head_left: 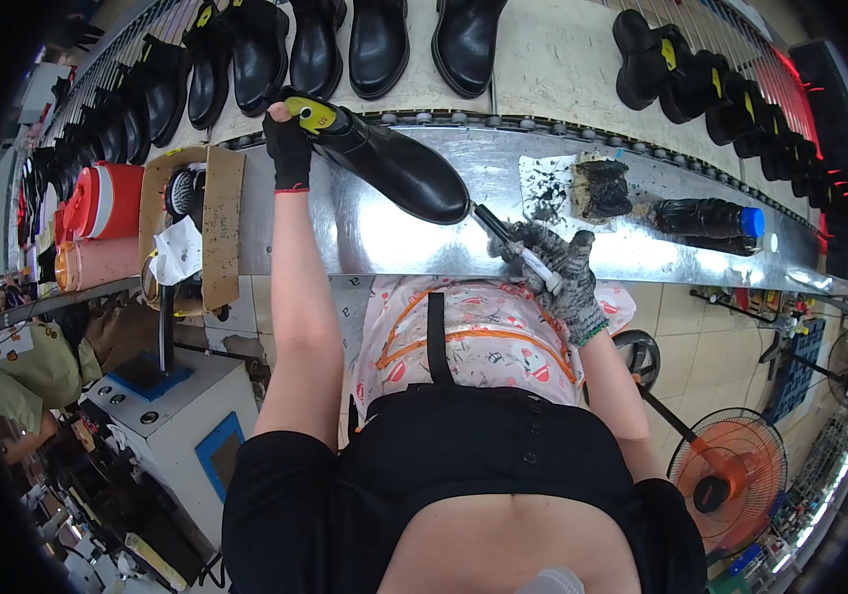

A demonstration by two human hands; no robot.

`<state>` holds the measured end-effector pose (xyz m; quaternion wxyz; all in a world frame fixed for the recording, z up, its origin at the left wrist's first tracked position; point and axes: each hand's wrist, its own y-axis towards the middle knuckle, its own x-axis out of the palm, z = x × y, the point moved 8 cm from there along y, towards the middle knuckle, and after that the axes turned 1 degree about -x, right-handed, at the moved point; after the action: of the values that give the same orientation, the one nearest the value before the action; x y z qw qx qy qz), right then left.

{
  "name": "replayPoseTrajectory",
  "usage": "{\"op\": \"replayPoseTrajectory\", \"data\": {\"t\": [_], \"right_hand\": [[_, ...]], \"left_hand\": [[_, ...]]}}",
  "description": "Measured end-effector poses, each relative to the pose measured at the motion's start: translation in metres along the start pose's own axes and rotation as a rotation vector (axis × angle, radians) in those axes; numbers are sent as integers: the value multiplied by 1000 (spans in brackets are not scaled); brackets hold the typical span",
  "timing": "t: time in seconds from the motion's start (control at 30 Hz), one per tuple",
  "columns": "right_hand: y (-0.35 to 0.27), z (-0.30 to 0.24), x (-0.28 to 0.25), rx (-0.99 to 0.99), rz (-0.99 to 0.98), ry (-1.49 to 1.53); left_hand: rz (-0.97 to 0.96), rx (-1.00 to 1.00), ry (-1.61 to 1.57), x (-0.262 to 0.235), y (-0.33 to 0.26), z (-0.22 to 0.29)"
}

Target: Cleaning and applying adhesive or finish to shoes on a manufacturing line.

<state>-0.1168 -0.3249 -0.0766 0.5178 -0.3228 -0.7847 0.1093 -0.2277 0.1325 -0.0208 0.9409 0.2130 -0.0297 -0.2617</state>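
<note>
A black ankle boot (394, 170) is held over the metal bench, tilted with its toe toward the right. A yellow piece (312, 115), probably the top of a shoe last, shows in its opening. My left hand (288, 150), in a black glove with bare fingertips, is closed around the boot's top end. My right hand (565, 282), in a grey knitted glove, grips a slim pen-like tool (489, 220) with a dark front and pale rear. The tool's thin tip is at the edge of the toe; whether it touches I cannot tell.
On the metal bench (394, 247) lie black-stained paper (543, 198), a smeared sponge-like block (600, 188) and a dark bottle (701, 218) with a blue cap. A cardboard box (223, 228) and red jug (107, 203) stand left. Boots (379, 49) line the conveyor beyond.
</note>
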Motion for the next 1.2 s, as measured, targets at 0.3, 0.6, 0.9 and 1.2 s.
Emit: {"op": "replayPoseTrajectory", "data": {"t": [0.3, 0.6, 0.9, 1.2], "right_hand": [[-15, -41, 20, -88, 77, -116], [-7, -58, 0, -261, 121, -388], [-16, -66, 15, -306, 201, -599], [-22, -64, 31, -333, 170, -707]], "left_hand": [[37, 129, 297, 5, -12, 51], [58, 113, 536, 26, -71, 135], [56, -51, 673, 52, -137, 197], [-109, -336, 450, 72, -184, 199]]}}
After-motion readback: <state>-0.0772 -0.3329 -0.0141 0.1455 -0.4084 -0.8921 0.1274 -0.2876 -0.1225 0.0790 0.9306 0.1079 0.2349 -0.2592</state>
